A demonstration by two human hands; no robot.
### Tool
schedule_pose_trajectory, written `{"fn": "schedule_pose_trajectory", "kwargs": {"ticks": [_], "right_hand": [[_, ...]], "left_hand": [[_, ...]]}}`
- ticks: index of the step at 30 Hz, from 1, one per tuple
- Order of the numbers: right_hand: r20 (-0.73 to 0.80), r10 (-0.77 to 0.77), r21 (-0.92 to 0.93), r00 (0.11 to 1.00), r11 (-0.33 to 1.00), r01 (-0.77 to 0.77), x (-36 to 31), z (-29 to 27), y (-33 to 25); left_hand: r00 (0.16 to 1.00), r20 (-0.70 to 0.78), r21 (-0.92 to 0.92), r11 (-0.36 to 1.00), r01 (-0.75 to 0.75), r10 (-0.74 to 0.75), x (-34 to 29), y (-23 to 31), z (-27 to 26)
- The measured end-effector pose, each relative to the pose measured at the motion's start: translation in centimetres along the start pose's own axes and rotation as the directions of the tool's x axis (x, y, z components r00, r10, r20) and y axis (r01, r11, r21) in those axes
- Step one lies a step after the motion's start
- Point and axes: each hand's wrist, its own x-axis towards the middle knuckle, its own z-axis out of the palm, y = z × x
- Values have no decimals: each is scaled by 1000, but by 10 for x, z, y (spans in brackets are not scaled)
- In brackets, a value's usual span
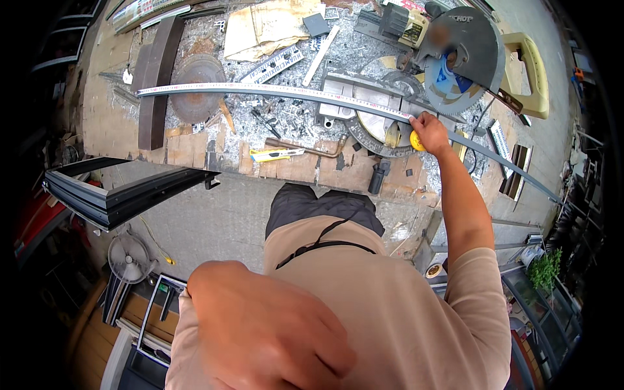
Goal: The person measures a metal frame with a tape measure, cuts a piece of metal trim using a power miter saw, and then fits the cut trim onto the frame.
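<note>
A long thin grey metal profile [520, 170] lies across the bench and the saw base, its right end reaching past the bench. Along it stretches a white measuring tape blade [260, 89], out to the profile's left end. My right hand [430, 132] is closed round the yellow tape measure [416, 141] by the saw base, with its fingers at the profile. Raised close before my chest, my left hand [273, 328] has its fingers curled in; what is inside them, if anything, is hidden. A miter saw [461, 58] with a round blade stands just beyond my right hand.
Metal chips cover the bench [253, 143]. On it lie a loose saw blade [197, 88], dark brown bars [156, 123], a yellow-white utility knife [276, 155], a bent socket wrench [312, 148] and brown paper [260, 29]. A dark frame [123, 195] juts out at left, near a fan [130, 259].
</note>
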Motion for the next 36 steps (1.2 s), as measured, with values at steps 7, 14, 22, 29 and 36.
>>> {"fn": "schedule_pose_trajectory", "kwargs": {"ticks": [7,14,22,29,36], "right_hand": [[5,3,32,1000,999,-3,3,1,3],[219,-18,219,975,975,-31,12,-17,22],[603,-180,576,777,772,-268,-46,-27,-62],[646,-292,676,706,648,-351,-78,54,-99],[706,-98,456,701,821,-344,-92,108,-131]], "left_hand": [[713,-440,-14,798,602,-546,-69,-57,-56],[30,-694,-394,416,820,-719,-242,-158,-83],[-248,-701,-628,414,659,-669,-320,-166,-94],[-382,-756,-651,672,353,-531,-325,-152,-158],[-529,-769,-519,833,191,-358,-365,-133,-219]]}}
